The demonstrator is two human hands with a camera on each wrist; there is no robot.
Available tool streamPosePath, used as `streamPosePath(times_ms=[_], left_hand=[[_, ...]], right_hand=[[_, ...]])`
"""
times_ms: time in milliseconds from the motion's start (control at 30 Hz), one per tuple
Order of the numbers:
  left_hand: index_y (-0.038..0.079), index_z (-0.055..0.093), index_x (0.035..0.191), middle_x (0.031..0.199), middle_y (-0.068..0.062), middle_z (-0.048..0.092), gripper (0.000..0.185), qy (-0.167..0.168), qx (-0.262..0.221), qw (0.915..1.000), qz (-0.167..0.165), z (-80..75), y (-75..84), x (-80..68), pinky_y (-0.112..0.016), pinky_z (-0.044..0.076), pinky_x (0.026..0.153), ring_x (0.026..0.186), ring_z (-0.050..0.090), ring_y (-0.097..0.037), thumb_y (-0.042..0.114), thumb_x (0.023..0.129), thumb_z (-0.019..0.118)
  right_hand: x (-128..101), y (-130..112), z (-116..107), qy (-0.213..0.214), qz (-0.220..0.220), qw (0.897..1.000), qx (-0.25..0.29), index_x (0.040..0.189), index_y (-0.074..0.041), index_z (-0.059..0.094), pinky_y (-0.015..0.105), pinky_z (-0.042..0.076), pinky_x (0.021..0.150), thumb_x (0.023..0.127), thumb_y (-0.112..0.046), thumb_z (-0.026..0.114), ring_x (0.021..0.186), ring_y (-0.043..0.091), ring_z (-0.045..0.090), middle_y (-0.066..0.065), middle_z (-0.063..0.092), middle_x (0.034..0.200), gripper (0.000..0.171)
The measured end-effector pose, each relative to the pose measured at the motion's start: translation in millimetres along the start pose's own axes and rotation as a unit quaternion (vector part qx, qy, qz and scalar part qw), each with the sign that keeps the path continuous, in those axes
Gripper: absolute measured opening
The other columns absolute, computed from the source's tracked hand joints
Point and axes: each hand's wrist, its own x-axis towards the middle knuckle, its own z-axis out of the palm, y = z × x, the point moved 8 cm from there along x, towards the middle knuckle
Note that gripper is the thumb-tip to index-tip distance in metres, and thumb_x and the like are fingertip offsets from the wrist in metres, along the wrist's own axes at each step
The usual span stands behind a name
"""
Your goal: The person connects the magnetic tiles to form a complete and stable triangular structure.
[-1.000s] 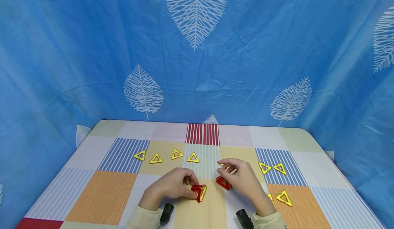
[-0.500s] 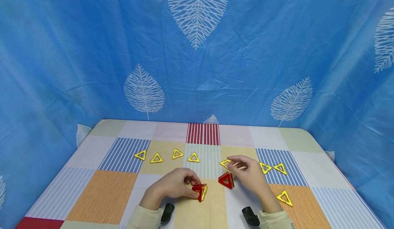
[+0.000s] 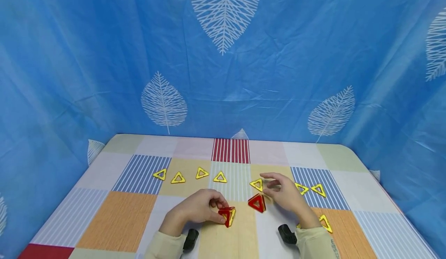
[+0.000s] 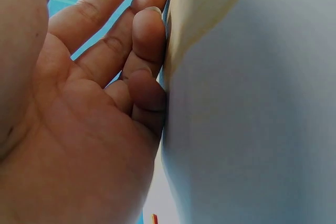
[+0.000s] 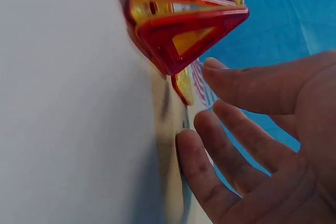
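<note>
Your left hand is pinching the red-and-yellow cluster, ideally lightly, while your empty right hand is hovering, fingers apart, right of the red triangle.

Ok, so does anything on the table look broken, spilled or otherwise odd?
Nothing stands out as broken, spilled or odd. The loose yellow triangles lie flat at mixed angles, simply scattered, and one red-and-yellow piece sits near the right hand.
</note>
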Motion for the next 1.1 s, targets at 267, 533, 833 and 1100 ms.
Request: streamPosePath(times_ms=[267, 533, 833, 1100], left_hand=[[0.019, 0.073, 0.096, 0.086, 0.010, 0.063, 0.025, -0.001, -0.005, 1.0000, 0.004, 0.2, 0.0, 1.2, -0.028, 0.044, 0.076, 0.082, 0.053, -0.012, 0.016, 0.078, 0.089], [0.020, 0.073, 0.096, 0.086, 0.010, 0.062, 0.025, 0.000, -0.005, 1.0000, 0.002, 0.4, -1.5, 1.2, -0.029, 0.044, 0.076, 0.081, 0.053, -0.012, 0.017, 0.078, 0.089], [0.021, 0.073, 0.097, 0.087, 0.010, 0.063, 0.024, 0.001, -0.003, 1.0000, -0.003, -1.2, -1.8, -0.7, -0.029, 0.044, 0.077, 0.082, 0.053, -0.012, 0.019, 0.079, 0.088], [0.020, 0.073, 0.096, 0.086, 0.009, 0.062, 0.023, -0.002, -0.004, 1.0000, 0.001, -0.3, -1.8, 0.7, -0.029, 0.044, 0.076, 0.081, 0.053, -0.012, 0.018, 0.079, 0.088]], right_hand=[[18, 8, -1, -0.034, 0.011, 0.999, 0.000, 0.127, -0.006, 0.068, 0.046, 0.051, 0.087, 0.085, 0.005, 0.075, 0.102, 0.027, 0.065, 0.012, 0.067, 0.120, 0.044], [27, 15, 0, -0.061, 0.025, 0.998, 0.010, 0.123, -0.003, 0.070, 0.044, 0.052, 0.087, 0.085, 0.005, 0.076, 0.100, 0.026, 0.066, 0.015, 0.067, 0.122, 0.039], [35, 13, 6, -0.099, 0.007, 0.994, -0.047, 0.120, -0.007, 0.073, 0.046, 0.050, 0.092, 0.085, 0.006, 0.076, 0.098, 0.021, 0.062, 0.010, 0.061, 0.124, 0.037], [35, 10, 8, -0.111, 0.006, 0.989, -0.102, 0.112, -0.008, 0.077, 0.046, 0.049, 0.095, 0.085, 0.001, 0.078, 0.099, 0.020, 0.060, 0.007, 0.059, 0.118, 0.029]])
